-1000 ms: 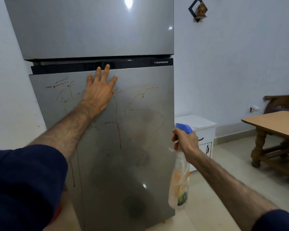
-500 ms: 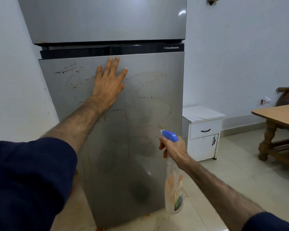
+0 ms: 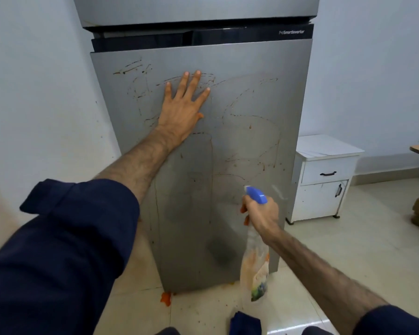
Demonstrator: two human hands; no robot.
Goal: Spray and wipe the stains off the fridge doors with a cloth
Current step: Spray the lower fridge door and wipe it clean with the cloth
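Left hand (image 3: 183, 110) still spread flat, fingers splayed, palm pressed on the upper part of the lower fridge door (image 3: 247, 146), right over the brown streaks (image 3: 133, 68). Right hand (image 3: 261, 215) closed round the neck of the spray bottle (image 3: 255, 262), finger on the orange trigger, blue nozzle (image 3: 256, 194) now turned at the door's lower middle; over the last second swung in from beside the door's right edge to in front of it and dropped lower. Looks like spraying about to start or just started on the lower stains; no mist visible, so cannot tell which.

Bottle clear soft plastic, label smeared orange, hanging below the fist. Door brushed grey metal, smooth, dully reflective, flat panel; thin reddish-brown lines and drips across most of it, upper door barely in view. Wiping not yet done by the look of the marks. Dark blue cloth (image 3: 246, 322) on the floor at the bottom of the view, just in front of the fridge, held by neither hand. Pale glossy floor tiles (image 3: 324, 262) speckled with the same brown, an orange blob (image 3: 165, 298) at the fridge's foot. White cabinet (image 3: 324, 180) beside the fridge, apart from the work
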